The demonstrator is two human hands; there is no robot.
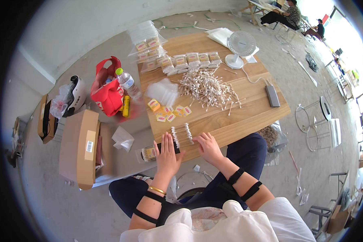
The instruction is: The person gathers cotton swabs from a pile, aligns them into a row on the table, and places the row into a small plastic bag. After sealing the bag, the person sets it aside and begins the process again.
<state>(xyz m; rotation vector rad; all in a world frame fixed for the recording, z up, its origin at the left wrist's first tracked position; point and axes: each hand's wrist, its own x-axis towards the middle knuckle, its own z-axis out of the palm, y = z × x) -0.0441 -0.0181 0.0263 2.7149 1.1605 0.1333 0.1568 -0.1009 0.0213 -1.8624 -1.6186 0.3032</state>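
On the near edge of the wooden table, a neat row of cotton swabs [182,135] lies side by side. My left hand [168,156] is open and flat, fingers straight and pointing away, resting over a black holder [174,147] at the row's left end. At the row's right end is my right hand [209,149], its fingers loosely bent and apart, the tips touching or very near the swabs. A clear packet of swabs [148,153] sits in the holder left of my left hand. Small yellow-and-white labels [170,117] lie scattered beyond the row.
A big loose heap of swabs [209,86] covers mid-table, with filled packets [192,60] behind it. Clear bags [162,92], a white fan [241,44] and a grey power bank [272,96] surround it. Leftward stand a water bottle [127,80], red bag [107,94] and cardboard box [78,147].
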